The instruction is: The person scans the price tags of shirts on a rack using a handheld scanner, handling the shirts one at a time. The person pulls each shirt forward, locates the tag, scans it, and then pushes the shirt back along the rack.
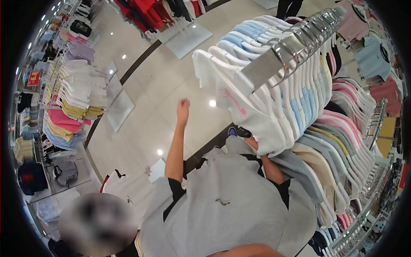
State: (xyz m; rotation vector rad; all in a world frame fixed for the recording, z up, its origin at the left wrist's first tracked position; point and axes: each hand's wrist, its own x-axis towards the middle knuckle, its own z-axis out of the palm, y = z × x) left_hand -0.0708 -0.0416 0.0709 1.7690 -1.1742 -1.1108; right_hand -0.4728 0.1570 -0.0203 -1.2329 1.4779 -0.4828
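My left hand [183,105] is held out over the floor, away from the rack. Its fingers look curled in, with nothing visible in them. My right hand [251,142] is low beside the front white T-shirt [234,105], which has a pink print and hangs on a white hanger. The shirt's lower edge partly covers that hand and wrist, so its grip is hidden. Behind this shirt, several white and light blue T-shirts [302,105] hang in a row from a chrome rail [274,64].
Grey, cream and pink shirts [317,158] hang on a lower rail at right. Another clothing rack [81,90] lines the left side. Red garments [150,13] hang at the back. A person with a blurred head [97,223] is close at lower left. Glossy tiled floor [150,98] lies between.
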